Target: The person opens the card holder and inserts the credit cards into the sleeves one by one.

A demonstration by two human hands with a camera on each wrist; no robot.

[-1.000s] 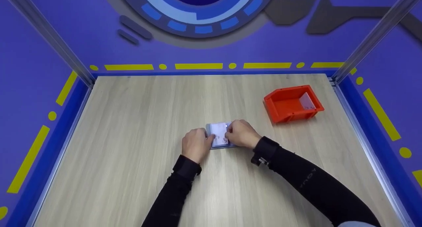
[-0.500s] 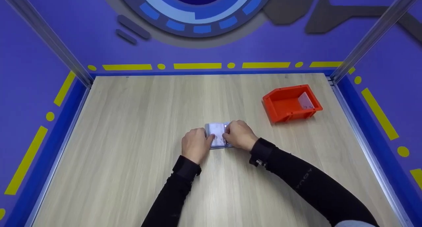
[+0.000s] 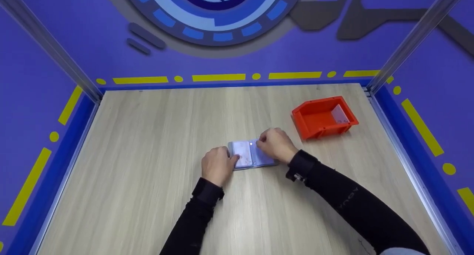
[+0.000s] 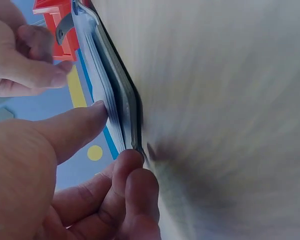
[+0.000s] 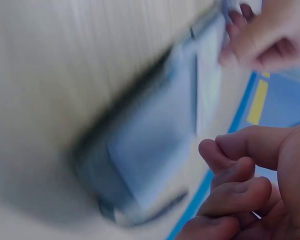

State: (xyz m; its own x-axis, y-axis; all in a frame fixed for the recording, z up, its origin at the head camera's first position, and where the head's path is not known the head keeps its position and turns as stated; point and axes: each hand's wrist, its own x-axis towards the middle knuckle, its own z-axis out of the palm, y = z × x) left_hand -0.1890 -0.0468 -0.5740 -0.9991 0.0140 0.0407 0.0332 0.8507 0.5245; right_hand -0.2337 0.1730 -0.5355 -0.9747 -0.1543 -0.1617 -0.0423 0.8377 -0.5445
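Card holder (image 3: 253, 159) lies open and flat on table (image 3: 148, 155). Left hand (image 3: 216, 165) pinches the holder's left edge: thumb on the stacked leaves (image 4: 101, 77), fingers at the outer cover edge. Right hand (image 3: 277, 145) at the holder's right half, fingers curled in, thumb against forefinger; contact with the holder unclear, blurred in right wrist view. Left half of holder shows a whitish insert (image 3: 242, 154), right half bluish. Curved dark strap (image 4: 65, 27) sticks out from the holder's far end in left wrist view. Red bin (image 3: 318, 119) beyond and to the right of the holder, pale card (image 3: 340, 114) leaning inside it.
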